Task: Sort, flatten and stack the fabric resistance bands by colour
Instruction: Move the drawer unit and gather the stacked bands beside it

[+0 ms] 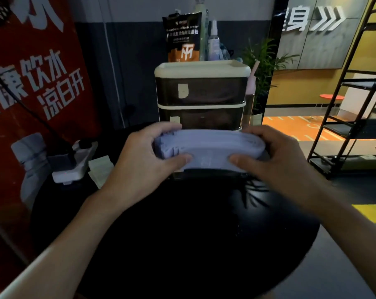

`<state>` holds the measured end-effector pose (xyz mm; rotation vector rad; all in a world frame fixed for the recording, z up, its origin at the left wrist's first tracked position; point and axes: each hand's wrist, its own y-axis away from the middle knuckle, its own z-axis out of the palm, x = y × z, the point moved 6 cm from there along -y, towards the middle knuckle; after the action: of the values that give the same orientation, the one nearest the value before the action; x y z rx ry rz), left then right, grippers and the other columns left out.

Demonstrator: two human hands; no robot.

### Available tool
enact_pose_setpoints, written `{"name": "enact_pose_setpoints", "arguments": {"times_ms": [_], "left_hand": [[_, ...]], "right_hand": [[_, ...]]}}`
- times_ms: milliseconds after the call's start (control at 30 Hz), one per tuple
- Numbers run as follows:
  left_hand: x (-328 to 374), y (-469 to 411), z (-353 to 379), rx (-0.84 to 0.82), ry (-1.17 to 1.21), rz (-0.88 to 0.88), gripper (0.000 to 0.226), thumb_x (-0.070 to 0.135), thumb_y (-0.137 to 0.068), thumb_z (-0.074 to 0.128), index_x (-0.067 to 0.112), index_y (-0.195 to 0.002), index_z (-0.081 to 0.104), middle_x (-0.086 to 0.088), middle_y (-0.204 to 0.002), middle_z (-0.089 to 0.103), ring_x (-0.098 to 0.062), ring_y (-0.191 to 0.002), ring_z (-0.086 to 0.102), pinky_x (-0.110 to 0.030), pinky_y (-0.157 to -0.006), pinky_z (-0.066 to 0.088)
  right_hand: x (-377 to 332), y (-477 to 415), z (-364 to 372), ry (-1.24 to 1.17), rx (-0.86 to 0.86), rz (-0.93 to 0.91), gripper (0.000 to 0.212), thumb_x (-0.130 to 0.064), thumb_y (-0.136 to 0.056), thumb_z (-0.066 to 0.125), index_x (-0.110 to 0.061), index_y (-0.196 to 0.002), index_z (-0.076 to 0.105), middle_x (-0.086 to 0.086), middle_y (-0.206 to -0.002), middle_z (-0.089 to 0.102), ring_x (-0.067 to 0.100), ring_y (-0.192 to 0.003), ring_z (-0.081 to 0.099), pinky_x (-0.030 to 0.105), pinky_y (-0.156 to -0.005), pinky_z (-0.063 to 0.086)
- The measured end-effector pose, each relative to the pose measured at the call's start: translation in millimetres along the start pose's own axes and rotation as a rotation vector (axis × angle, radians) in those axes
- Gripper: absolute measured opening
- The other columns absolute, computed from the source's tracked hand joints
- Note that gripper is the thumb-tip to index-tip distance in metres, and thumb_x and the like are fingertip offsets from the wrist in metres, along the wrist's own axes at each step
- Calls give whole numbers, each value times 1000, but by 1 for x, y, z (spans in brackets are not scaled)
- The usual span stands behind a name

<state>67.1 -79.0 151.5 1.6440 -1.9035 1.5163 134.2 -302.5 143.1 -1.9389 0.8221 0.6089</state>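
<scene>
A round black table (182,244) is spread out in front of the drawer unit (202,91), which stands at its far edge. Directly in front of the drawer unit's lowest tier, a stack of pale lilac bands (210,145) is held lengthwise, with its layered edges showing at the end toward the unit's left side. Whether the stack is resting on something at the foot of the unit or is lifted clear cannot be told.

The end before the unit's left side is gripped by the left hand (137,160), with the fingers curled over the far side and the thumb pressed on the near face. The end before the unit's right side is gripped in the same way by the right hand (275,156). Both hands are closed round the stack, and nothing else is held.

The step appears to be squaring and flattening a one-colour pile. It would be done well if pressure were applied evenly from both ends, so that the layers are not bowed upward in the middle. The loose edges at the left end should be tapped flush before the pile is set down. Thumbs are best kept flat rather than dug in, since soft fabric is easily creased. The pile should be lowered level, not tipped toward the drawer unit, lest the upper bands slide off.
</scene>
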Motion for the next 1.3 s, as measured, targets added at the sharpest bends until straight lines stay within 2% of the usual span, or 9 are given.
{"name": "enact_pose_setpoints", "arguments": {"times_ms": [167, 300, 467, 600, 700, 900, 1067, 1200, 1300], "left_hand": [[-12, -54, 10, 1, -79, -5, 51, 21, -74, 87, 21, -120, 65, 17, -100, 62, 14, -81, 60, -2, -69, 44], [-41, -74, 27, -62, -121, -57, 38, 17, -75, 87, 16, -107, 67, 5, -89, 69, -7, -67, 68, -20, -69, 55], [-60, -77, 42, -169, -190, -85, 30, 12, -75, 86, 16, -97, 67, 2, -86, 65, -2, -63, 65, -10, -54, 48], [-66, -86, 44, -205, -395, -59, 34, 34, -69, 89, 29, -96, 68, 12, -90, 66, -9, -84, 63, -34, -84, 53], [-58, -90, 46, -231, -603, -18, 38, 44, -70, 86, 31, -99, 66, 14, -95, 66, -12, -94, 61, -40, -100, 40], [-58, -96, 61, -345, -870, 35, 46, 57, -68, 80, 28, -97, 60, 9, -93, 64, -15, -89, 58, -34, -83, 32], [-61, -96, 54, -339, -772, 15, 47, 60, -67, 80, 32, -101, 63, 13, -95, 65, -11, -94, 60, -39, -93, 40], [-70, -88, 39, -283, -555, -26, 47, 57, -68, 82, 35, -105, 66, 18, -97, 66, -5, -96, 62, -43, -100, 47], [-76, -75, 30, -192, -260, -2, 38, 48, -69, 84, 37, -102, 69, 18, -106, 64, 1, -103, 59, -37, -97, 50]], "right_hand": [[18, -54, 2, 88, 30, 38, 33, -27, -74, 82, -27, -101, 62, -15, -94, 62, -8, -77, 57, 6, -61, 42], [51, -77, 17, 148, -29, 137, 29, -25, -70, 85, -28, -91, 64, -9, -88, 65, 1, -75, 57, 8, -57, 40], [77, -80, 25, 302, -60, 208, 36, -43, -62, 85, -35, -92, 65, -10, -88, 65, 14, -89, 60, 34, -79, 45], [84, -82, 25, 352, -58, 277, 48, -70, -44, 71, -43, -83, 61, -12, -98, 64, 18, -102, 57, 49, -96, 40], [89, -86, 28, 441, -126, 307, 39, -58, -58, 80, -42, -88, 60, -9, -104, 64, 19, -108, 53, 42, -93, 31], [94, -88, 35, 521, -272, 347, 31, -54, -63, 79, -43, -79, 56, -4, -106, 60, 25, -111, 50, 52, -102, 37], [93, -87, 32, 504, -282, 358, 33, -58, -61, 75, -43, -88, 61, -5, -105, 60, 23, -110, 49, 48, -102, 33], [91, -85, 25, 366, -196, 356, 52, -68, -37, 63, -45, -84, 58, -18, -93, 61, 20, -100, 58, 54, -98, 42], [94, -79, 20, 284, -160, 319, 57, -73, -37, 64, -48, -88, 58, -18, -97, 61, 17, -99, 59, 53, -98, 43]]}}
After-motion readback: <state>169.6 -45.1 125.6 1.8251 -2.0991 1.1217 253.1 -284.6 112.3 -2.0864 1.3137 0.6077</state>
